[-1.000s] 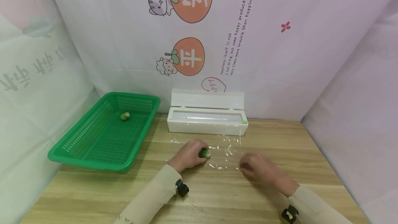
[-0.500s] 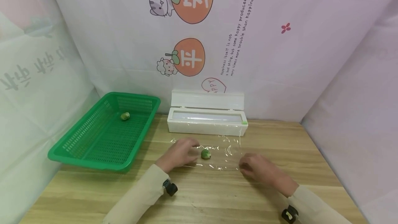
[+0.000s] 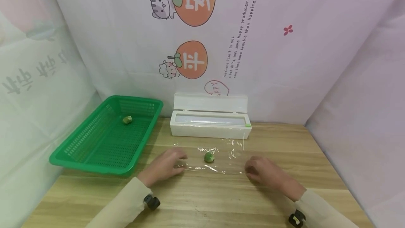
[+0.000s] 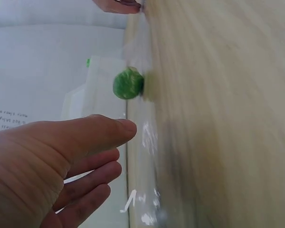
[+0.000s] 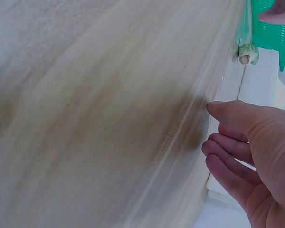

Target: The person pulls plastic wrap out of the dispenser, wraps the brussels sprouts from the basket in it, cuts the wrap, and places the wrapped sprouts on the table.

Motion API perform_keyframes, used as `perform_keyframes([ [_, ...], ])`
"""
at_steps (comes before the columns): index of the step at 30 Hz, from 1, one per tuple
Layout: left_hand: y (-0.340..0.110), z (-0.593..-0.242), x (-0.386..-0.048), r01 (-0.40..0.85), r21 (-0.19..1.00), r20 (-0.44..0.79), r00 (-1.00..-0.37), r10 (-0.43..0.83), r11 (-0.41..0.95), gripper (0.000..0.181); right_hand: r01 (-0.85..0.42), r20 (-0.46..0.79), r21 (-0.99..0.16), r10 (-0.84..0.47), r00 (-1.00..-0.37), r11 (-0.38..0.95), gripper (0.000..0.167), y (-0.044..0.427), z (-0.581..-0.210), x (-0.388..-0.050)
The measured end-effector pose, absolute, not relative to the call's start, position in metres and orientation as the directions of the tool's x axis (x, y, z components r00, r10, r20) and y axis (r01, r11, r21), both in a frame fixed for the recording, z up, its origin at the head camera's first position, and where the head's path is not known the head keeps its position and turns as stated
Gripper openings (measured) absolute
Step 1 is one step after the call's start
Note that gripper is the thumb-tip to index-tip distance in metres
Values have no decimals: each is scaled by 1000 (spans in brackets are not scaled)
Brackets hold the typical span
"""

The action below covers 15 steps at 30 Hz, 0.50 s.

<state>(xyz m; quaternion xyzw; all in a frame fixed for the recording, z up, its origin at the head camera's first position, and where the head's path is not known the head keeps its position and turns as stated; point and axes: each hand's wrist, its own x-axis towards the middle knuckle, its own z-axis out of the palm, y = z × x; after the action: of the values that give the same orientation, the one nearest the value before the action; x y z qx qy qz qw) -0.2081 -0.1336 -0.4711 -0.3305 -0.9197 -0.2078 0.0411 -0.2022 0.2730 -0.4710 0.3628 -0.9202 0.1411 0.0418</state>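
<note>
A green Brussels sprout (image 3: 209,157) rests on clear plastic film (image 3: 225,163) that stretches forward from a white dispenser box (image 3: 207,130). To the sprout's left, my left hand (image 3: 165,166) is spread at the film's left side, thumb and fingers apart and holding nothing. The left wrist view shows this hand (image 4: 69,161) with the sprout (image 4: 128,83) beyond the thumb. At the front right corner of the film, my right hand (image 3: 270,175) pinches the edge. In the right wrist view, the curled fingers of that hand (image 5: 261,152) partly hide the pinch.
A green basket (image 3: 95,169) stands at the left with another sprout (image 3: 127,119) inside. The dispenser's lid (image 3: 210,103) is raised against the printed cloth behind. White cloth walls stand at both sides of the wooden table (image 3: 202,200).
My left hand has let go of the sprout and moved left, towards the film's left edge. The sprout stays where it was released. My right hand has hardly moved.
</note>
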Motion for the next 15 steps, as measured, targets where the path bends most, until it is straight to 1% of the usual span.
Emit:
perform_keyframes([
  [3, -145, -477, -205, 625, 334, 215, -779, 589, 706, 32, -663, 162, -218, -643, -748, 716, 15, 274, -471, -203],
  [7, -159, -480, -205, 637, 325, 223, -770, 597, 699, 29, -672, 171, -193, -650, -741, 715, 15, 274, -470, -203],
  [15, -174, -483, -209, 657, 365, 215, -749, 627, 660, 21, -753, 150, -183, -739, -657, 632, 13, 268, -467, -204],
])
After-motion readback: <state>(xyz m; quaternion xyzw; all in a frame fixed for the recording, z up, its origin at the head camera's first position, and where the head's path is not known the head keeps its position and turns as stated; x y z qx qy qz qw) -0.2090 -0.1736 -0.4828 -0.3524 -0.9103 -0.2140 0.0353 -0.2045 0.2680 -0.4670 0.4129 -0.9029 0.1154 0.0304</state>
